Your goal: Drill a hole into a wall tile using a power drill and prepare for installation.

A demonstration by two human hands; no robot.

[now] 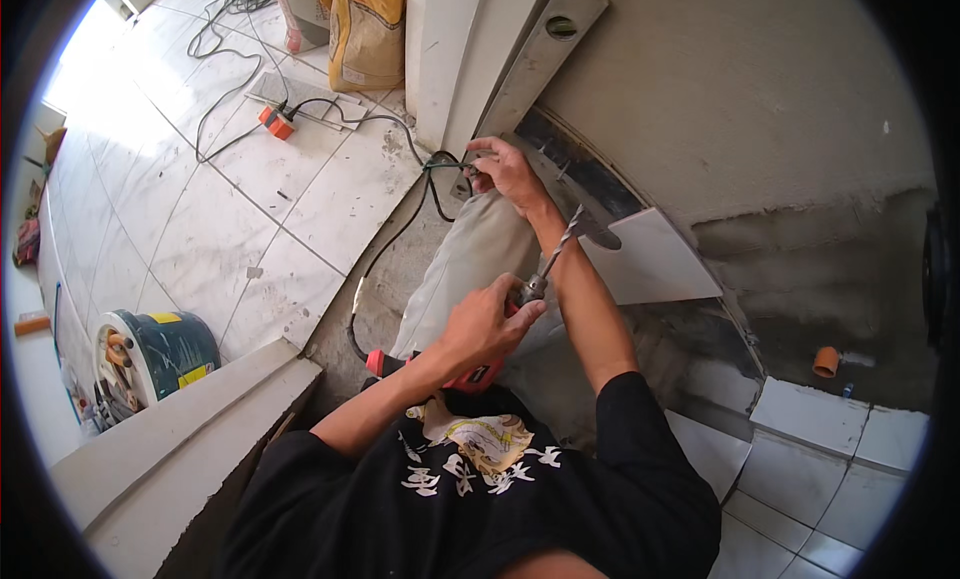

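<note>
My left hand [485, 324] is wrapped round the front of a red and black power drill [472, 379], close to its metal chuck [534, 287]. A long spiral drill bit [566, 237] sticks out of the chuck, pointing up and away to the right. My right hand [512, 174] reaches farther forward, over my trouser leg [455, 264]. Its thumb and fingers close on a small piece beside the looped black power cord [430, 169], where a green tie shows. What they pinch is too small to make out.
A level [545, 54] leans near the door frame, by a cut white tile [660, 254]. An orange socket block [277, 122] with trailing cable lies on the tiled floor. A dark green bucket [165, 354] stands left, behind a pale ledge [190, 444]. An orange pipe end [825, 361] protrudes right.
</note>
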